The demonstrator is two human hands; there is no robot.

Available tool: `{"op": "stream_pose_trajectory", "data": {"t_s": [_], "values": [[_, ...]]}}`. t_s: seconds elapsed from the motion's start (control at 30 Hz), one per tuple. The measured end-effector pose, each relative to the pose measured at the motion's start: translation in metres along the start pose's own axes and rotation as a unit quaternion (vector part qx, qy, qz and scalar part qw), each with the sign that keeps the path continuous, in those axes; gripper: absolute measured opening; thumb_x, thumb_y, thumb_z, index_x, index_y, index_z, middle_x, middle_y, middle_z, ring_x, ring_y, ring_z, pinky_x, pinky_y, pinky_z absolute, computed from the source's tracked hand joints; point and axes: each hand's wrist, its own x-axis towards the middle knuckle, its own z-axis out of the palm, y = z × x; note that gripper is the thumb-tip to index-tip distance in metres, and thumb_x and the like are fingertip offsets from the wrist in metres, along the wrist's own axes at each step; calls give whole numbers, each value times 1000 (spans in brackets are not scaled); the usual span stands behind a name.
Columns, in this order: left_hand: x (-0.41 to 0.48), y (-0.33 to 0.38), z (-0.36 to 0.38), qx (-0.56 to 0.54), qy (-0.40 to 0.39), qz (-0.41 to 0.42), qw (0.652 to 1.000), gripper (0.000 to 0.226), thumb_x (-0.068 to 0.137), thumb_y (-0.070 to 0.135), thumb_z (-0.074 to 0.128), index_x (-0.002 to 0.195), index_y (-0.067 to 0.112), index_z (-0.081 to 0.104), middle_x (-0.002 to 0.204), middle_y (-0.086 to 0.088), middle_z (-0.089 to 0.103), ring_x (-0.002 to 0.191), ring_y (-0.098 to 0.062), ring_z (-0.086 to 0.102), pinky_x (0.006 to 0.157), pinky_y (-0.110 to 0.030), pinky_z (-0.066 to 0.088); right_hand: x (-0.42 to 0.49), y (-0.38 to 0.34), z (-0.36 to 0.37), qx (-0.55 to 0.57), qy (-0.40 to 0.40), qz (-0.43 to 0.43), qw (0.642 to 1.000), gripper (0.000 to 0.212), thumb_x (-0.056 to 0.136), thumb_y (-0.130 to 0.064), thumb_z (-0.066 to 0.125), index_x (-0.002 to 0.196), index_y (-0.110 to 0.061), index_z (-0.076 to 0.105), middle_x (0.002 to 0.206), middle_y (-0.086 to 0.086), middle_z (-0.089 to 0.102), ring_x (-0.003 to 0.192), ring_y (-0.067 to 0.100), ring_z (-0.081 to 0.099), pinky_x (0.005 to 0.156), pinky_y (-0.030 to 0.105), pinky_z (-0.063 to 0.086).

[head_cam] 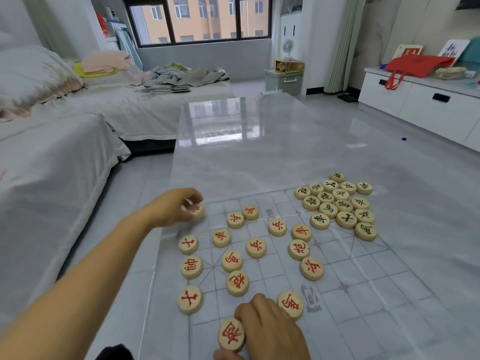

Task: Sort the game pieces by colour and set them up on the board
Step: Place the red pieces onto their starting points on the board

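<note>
clearly past the sorting, judging by the green pieces [337, 206] bunched at the far right of the board [368, 276] and the red pieces [255, 247] spread loose over its near left, all on the glossy counter [259, 141]. now setting up red: pinching the far red piece [199, 211] in the curled fingers of the left hand [179, 210] at the board's far left corner; gripping the near red piece [230, 333] with the right hand [270, 331], fingers bent round it, at the near edge. next, probably: seating each on a line crossing along the left edge, without nudging neighbours.
</note>
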Motion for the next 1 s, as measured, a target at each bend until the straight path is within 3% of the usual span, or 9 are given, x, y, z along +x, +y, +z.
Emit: {"op": "stream_pose_trajectory", "data": {"t_s": [0.17,0.23,0.33,0.43,0.53,0.6,0.67,0.77,1.0], "values": [[-21,-33,9,-52,26,-37,998,34,84,10,64,116,21,57,112,5,57,101,-12,54,84,-19,39,-4,1,1,17,12,-17,1000,39,63,-73,52,73,-35,52,64,-11,42,50,4,43,47,20,23],[-21,-33,17,-64,36,-20,997,36,84,9,63,118,20,58,113,6,55,100,-10,52,85,-19,39,-4,1,0,15,-6,-31,999,45,62,-74,42,85,-36,49,64,-12,45,51,3,44,53,22,27],[-19,-30,27,-99,42,-14,994,44,84,2,60,124,21,55,115,9,52,99,-11,49,89,-21,39,1,0,-9,1,-71,-44,997,45,50,-68,39,85,-41,46,65,-16,42,51,-1,44,43,12,14],[-21,-31,32,-175,45,-27,983,55,83,-3,60,130,22,47,121,7,52,108,-12,49,96,-23,39,11,-3,-11,5,-93,-51,994,39,48,-66,35,74,-40,47,66,-16,26,49,-1,36,46,9,1],[-26,-35,35,-262,53,-54,962,59,80,-2,65,131,19,44,127,2,52,118,-14,48,105,-28,38,21,-15,-15,51,-142,-80,985,66,52,-66,23,97,-27,51,85,-8,27,75,10,30,57,20,24],[-26,-35,39,-284,65,-64,955,56,79,2,69,128,19,47,123,3,53,115,-13,49,99,-24,39,23,-18,-17,65,-180,-57,980,71,61,-69,25,109,-20,44,93,-3,27,84,15,26,67,31,24],[-24,-32,44,-288,92,-66,951,50,78,5,71,121,18,51,118,3,54,110,-13,50,91,-21,39,23,-20,-11,19,-134,-68,988,50,70,-65,40,92,-21,53,82,-4,36,74,14,33,59,26,24],[-20,-31,47,-290,117,-77,947,40,79,8,70,114,17,55,114,1,55,105,-14,51,90,-24,41,20,-20,-3,21,-121,-29,992,45,50,-75,34,60,-33,47,58,-14,29,44,4,40,46,15,2],[-24,-35,30,-264,25,-38,964,36,85,6,63,116,23,59,126,5,46,114,-13,46,99,-24,38,7,-12,16,1,-1,-76,997,51,52,-64,40,93,-35,45,62,-14,48,60,5,36,60,27,24]]}}
